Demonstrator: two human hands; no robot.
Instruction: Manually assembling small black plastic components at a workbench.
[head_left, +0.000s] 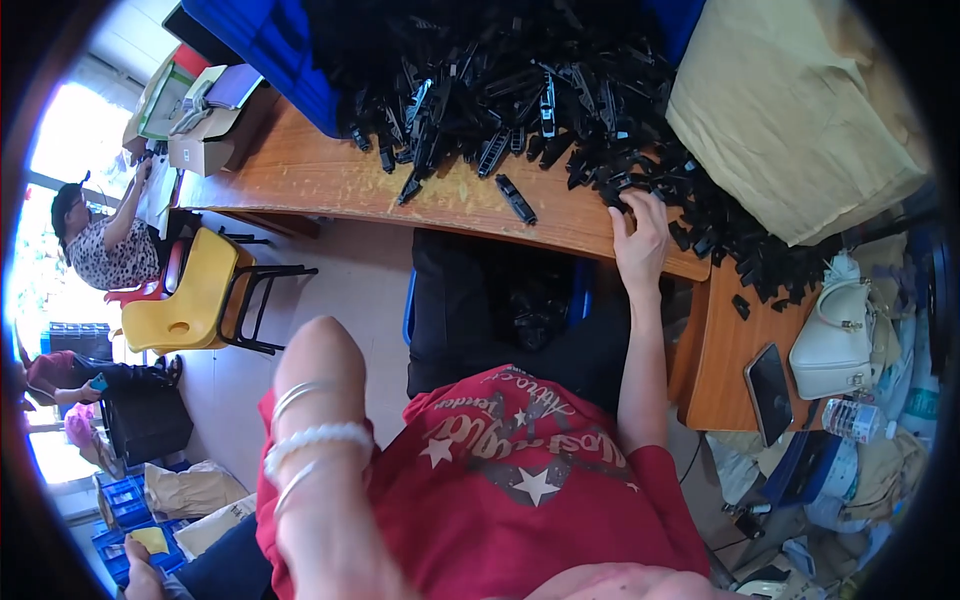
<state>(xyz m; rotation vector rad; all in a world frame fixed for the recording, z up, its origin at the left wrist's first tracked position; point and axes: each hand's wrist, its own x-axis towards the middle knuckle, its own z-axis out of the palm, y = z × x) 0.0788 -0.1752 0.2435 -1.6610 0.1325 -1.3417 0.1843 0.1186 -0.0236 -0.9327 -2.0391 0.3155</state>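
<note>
My right hand (642, 238) reaches over the table's front edge into the right end of a heap of small black plastic parts (490, 90). Its thumb and fingers are curled on a black plastic part at the edge of the heap; the piece is mostly hidden. One longer black part (516, 200) lies apart from the heap, near the front edge of the wooden table (330, 165). My left arm (325, 520) is bent up close to the camera, with white bracelets (318, 440) on it; the left hand itself is out of sight.
A blue bin (265, 55) and a large brown paper bag (800, 120) flank the heap. At right are a phone (768, 393), a white handbag (835, 340) and a plastic bottle (855, 420). A yellow chair (190, 300) stands left; people sit beyond.
</note>
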